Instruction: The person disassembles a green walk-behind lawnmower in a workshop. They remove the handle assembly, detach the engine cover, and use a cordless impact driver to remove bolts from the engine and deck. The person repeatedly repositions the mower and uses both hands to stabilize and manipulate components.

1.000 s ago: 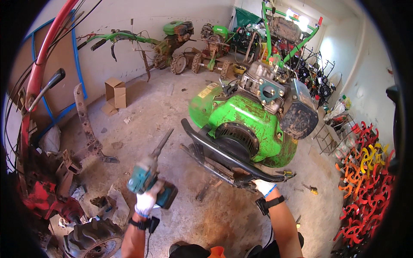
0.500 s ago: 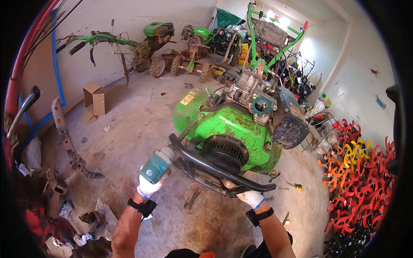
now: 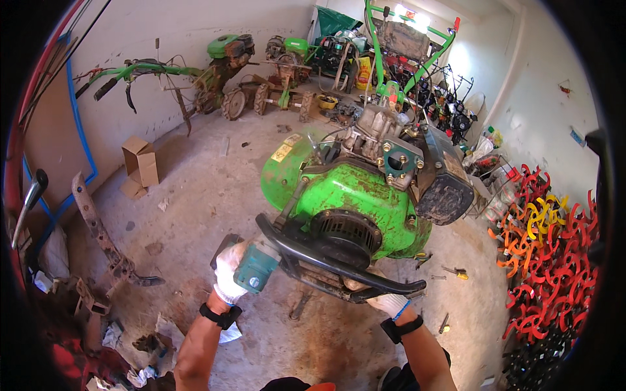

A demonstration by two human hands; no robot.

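Observation:
My left hand (image 3: 228, 274), in a white glove, is closed round a teal cordless impact wrench (image 3: 255, 268). The tool's grey nose points at the frame beneath the left end of a black bumper bar (image 3: 326, 254); its tip is hidden. My gloved right hand (image 3: 390, 302) reaches under the bar's right part, and its fingers show on the far side, curled round the bar. Behind the bar stands a machine with a dirty green engine housing (image 3: 345, 189) and a black slotted recoil cover (image 3: 345, 236). A grimy black box-shaped part (image 3: 445, 199) sits at its right.
Screwdrivers, one being a yellow-handled screwdriver (image 3: 462, 275), and loose hardware lie on the floor at right. Red, orange and yellow curved blades (image 3: 548, 274) are heaped by the right wall. A cardboard box (image 3: 141, 163) and a rusty metal bar (image 3: 98, 218) are at left; tillers (image 3: 225, 72) stand behind.
My left hand has moved the impact wrench slightly right and turned it, its nose now beneath the bar's left end. The right hand keeps its place at the bar. The whole view has shifted slightly.

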